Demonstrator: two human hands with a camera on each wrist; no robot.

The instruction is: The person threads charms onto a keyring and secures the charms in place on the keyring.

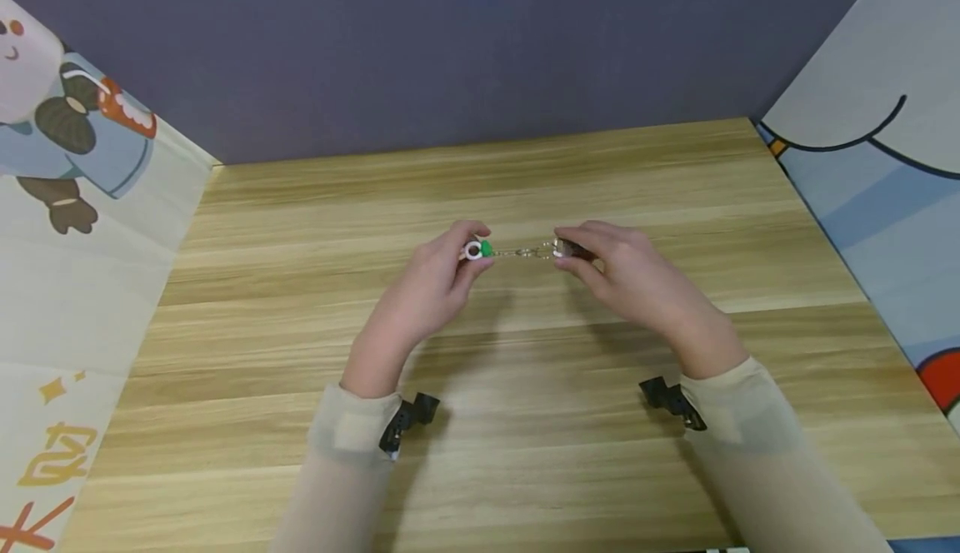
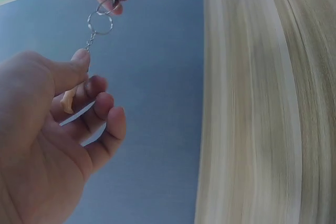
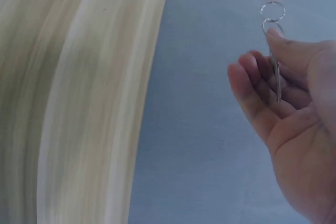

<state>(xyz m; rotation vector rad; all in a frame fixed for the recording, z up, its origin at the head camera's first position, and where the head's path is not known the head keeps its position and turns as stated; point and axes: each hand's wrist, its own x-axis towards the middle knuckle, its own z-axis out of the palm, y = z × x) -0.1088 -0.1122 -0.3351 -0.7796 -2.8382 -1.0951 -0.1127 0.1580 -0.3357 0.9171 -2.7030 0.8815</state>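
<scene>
My left hand (image 1: 429, 291) pinches a small keychain charm, green (image 1: 486, 248) and white at its top in the head view. An orange part of the charm (image 2: 67, 100) shows below the thumb in the left wrist view. A short chain (image 2: 91, 40) leads from it to a metal ring (image 2: 100, 32), which is linked with a second ring. Opposite, my right hand (image 1: 633, 274) pinches a metal key (image 3: 278, 85) by its top, with the second ring (image 3: 264, 28) at that end. Chain and rings stretch in a line between the hands, above the table.
Beneath the hands lies a wood-grain table (image 1: 525, 453). A dark blue-grey panel (image 1: 480, 53) stands along its far edge. Side panels with cartoon prints stand at the left (image 1: 82, 286) and right (image 1: 862, 220). Small black cameras (image 1: 408, 420) sit on both wrists.
</scene>
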